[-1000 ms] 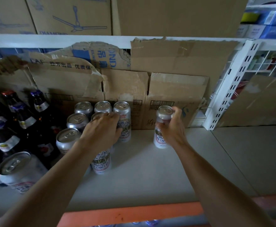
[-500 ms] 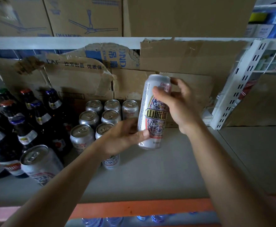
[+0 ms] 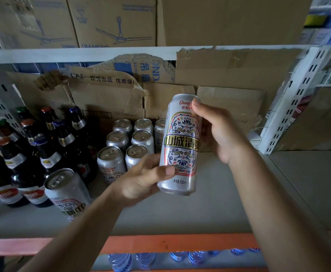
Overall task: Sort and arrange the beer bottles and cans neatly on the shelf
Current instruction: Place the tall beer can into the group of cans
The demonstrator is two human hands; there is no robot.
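Note:
A tall silver beer can with a blue and red pattern is held upright in the air above the shelf. My right hand grips its upper right side. My left hand holds its lower left, thumb across the front. Behind it, several silver cans stand in rows on the shelf. One more can stands apart at the front left. Dark beer bottles with coloured caps are grouped at the far left.
Torn cardboard sheets line the back of the shelf. A white perforated upright bounds the bay on the right. An orange strip edges the shelf front, with water bottles below. Fan boxes sit on the shelf above.
My right hand lifted the can off the shelf toward me. My left hand left the standing cans and took hold of its lower part.

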